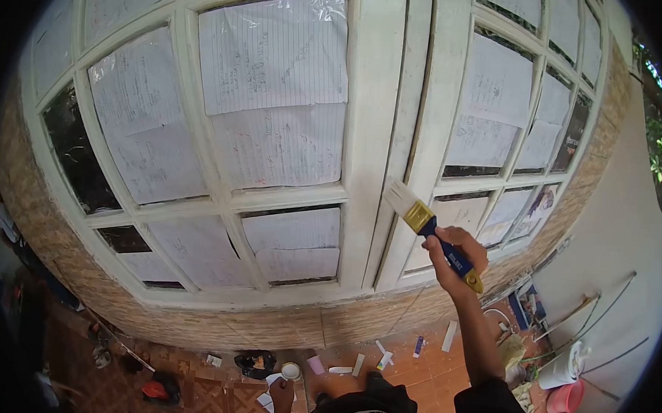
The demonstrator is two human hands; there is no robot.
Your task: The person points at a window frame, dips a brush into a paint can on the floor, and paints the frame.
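My right hand [458, 253] is closed around the handle of a paintbrush with a blue handle and gold ferrule [419, 216]. Its pale, white-coated bristles touch or nearly touch the white wooden window frame [378, 149], by the groove at the corner post. Low in the view, close to my body, is my left hand [282, 392], small and with its fingers curled. A round, white-rimmed container [290, 371] appears right beside these fingers. Whether they grip it or anything else, I cannot make out.
Handwritten sheets of paper [278, 64] cover many window panes. Stone-look tiles [281, 330] run below the frame. On the tiled floor lie a black plastic bag [255, 363], a pink piece [315, 364] and several pale strips. A pink bucket [565, 398] stands at right.
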